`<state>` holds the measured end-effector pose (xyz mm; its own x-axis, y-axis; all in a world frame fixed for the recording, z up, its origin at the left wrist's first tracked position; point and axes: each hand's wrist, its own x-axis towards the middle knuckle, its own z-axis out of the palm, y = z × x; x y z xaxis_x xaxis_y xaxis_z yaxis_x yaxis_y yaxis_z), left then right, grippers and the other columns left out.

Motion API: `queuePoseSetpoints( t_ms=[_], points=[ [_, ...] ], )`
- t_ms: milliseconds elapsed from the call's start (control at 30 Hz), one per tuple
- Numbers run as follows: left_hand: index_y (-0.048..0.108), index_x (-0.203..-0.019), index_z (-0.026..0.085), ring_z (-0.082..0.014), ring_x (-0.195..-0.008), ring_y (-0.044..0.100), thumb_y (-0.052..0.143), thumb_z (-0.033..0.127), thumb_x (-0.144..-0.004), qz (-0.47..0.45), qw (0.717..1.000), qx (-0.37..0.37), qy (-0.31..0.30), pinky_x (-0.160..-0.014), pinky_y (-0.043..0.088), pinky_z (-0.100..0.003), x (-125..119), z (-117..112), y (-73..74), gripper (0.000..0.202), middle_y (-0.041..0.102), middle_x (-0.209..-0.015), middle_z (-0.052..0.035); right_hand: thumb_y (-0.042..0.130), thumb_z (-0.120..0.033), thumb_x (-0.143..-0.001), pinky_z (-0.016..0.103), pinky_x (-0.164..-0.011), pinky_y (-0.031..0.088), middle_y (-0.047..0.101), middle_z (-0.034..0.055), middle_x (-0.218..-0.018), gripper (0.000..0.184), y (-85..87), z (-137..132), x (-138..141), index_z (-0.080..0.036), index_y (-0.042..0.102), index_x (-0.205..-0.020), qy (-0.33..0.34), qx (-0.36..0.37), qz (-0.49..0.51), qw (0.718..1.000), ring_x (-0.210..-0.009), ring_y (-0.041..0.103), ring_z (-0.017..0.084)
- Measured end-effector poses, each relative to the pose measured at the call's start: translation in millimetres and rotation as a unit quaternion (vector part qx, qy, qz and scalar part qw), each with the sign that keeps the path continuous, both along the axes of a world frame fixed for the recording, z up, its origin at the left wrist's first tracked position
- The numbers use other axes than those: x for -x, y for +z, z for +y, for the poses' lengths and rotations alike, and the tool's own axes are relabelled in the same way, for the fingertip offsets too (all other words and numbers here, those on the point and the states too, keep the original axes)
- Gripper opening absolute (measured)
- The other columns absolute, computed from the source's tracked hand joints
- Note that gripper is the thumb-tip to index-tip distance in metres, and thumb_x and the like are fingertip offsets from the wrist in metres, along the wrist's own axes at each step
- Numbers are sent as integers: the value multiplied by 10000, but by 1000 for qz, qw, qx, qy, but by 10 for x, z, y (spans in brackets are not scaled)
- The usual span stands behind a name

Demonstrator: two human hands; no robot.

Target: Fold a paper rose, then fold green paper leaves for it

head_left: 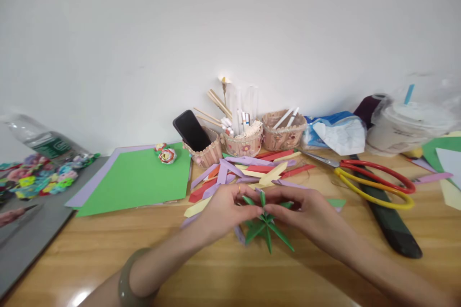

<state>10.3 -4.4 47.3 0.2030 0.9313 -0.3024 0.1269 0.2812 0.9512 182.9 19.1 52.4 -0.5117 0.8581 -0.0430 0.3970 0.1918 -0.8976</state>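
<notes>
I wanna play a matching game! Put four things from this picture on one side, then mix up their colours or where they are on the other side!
Things:
1. Star-shaped folded paper
2. Smartphone
3. Scissors
4. Plastic bottle

Clues:
A. Red-and-yellow-handled
B. Leaning in a craft-stick basket
C. Green-labelled, at the picture's far left
D. Held by the left hand and right hand

Pairs: 1-D, 2-B, 3-A, 4-C

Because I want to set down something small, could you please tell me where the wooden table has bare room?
Bare wood shows in front of the green sheet, between the gray board and left forearm; also between left and right forearm, nearer than the green paper piece. Crowded: beyond that piece, paper strips, then baskets; rightward, scissors.
</notes>
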Motion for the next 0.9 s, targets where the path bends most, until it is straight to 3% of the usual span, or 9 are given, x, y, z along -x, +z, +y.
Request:
queuePoseSetpoints(
  t_ms=[100,233,367,467,600,700,900],
  points=[
    [649,-766,148,-106,-611,557,667,222,-630,37,998,-42,19,-604,437,-228,-23,-34,10,155,638,-718,-3,577,-301,-741,292,-665,501,712,38,-845,190,-34,-62,-16,-192,682,-855,-37,-55,19,998,-773,646,196],
    [666,-770,156,-127,-679,583,652,224,-635,8,996,-66,53,-656,456,-243,-76,-72,29,152,664,-785,-19,586,-271,-749,310,-751,504,704,58,-887,152,-97,-142,-22,-201,673,-853,-80,-144,46,985,-832,644,196],
    [669,-768,160,-124,-641,578,658,223,-622,-8,996,-54,75,-629,461,-251,-113,-104,26,159,666,-779,-19,598,-261,-736,316,-760,503,704,54,-874,127,-101,-190,-26,-203,669,-825,-100,-167,59,979,-819,644,193],
    [659,-754,158,-128,-656,581,658,225,-631,4,995,-67,69,-633,458,-250,-111,-116,27,140,664,-771,-19,600,-277,-721,290,-697,504,704,35,-805,120,-39,-185,-26,-195,664,-781,-100,-118,57,986,-758,642,184],
    [629,-721,154,-130,-649,580,669,242,-628,21,996,-60,61,-613,448,-248,-94,-93,45,134,655,-735,-16,614,-350,-692,262,-573,474,685,22,-723,183,18,-128,-13,-175,649,-732,-96,2,52,994,-633,611,165],
    [599,-676,152,-114,-596,566,675,222,-620,8,998,-29,57,-585,433,-239,-88,-58,73,118,631,-667,5,625,-386,-674,266,-577,453,673,29,-732,233,-14,-81,-7,-162,640,-734,-87,78,61,991,-635,593,161],
    [556,-611,143,-89,-494,542,711,208,-599,-31,996,68,54,-553,431,-236,-91,-26,146,169,591,-551,34,650,-408,-659,246,-569,402,612,-4,-649,256,-101,-42,-9,-156,620,-693,-58,162,94,981,-600,539,123]
  ],
)
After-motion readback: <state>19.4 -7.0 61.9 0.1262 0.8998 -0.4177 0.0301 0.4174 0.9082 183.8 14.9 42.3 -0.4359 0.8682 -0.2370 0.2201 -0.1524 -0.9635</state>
